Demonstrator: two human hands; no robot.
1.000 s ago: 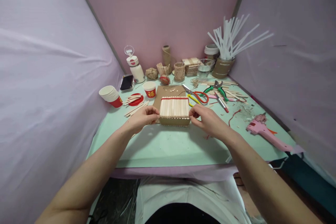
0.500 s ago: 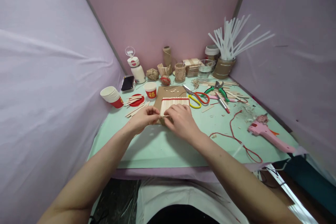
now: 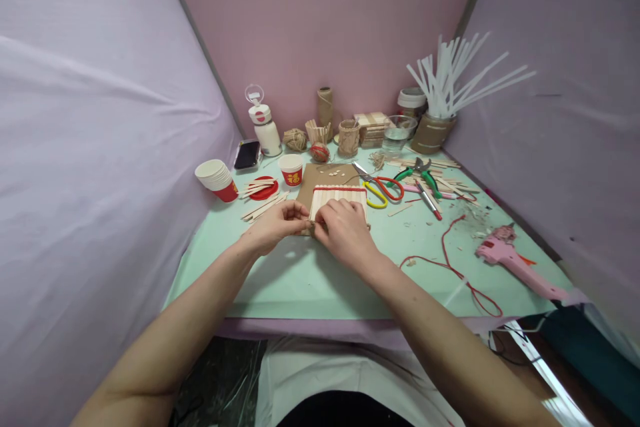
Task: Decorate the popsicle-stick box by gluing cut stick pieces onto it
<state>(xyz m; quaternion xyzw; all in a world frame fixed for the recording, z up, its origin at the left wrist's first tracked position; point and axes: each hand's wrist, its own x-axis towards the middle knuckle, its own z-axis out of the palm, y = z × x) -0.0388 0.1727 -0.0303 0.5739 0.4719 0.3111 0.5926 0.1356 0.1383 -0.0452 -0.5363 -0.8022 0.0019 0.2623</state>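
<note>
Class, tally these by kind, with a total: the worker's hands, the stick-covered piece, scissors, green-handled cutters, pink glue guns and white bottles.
Hands: 2 (left hand, right hand)
Stick-covered piece: 1
Scissors: 1 pair
Green-handled cutters: 1
Pink glue gun: 1
White bottle: 1
Total: 7

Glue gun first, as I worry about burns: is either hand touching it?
No, the glue gun lies well right of the left hand and right hand, touching neither.

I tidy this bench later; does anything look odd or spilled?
Yes: loose scraps litter the table near the pink glue gun, and a red cord trails untidily toward the front edge instead of lying coiled. No spill shows.
</note>
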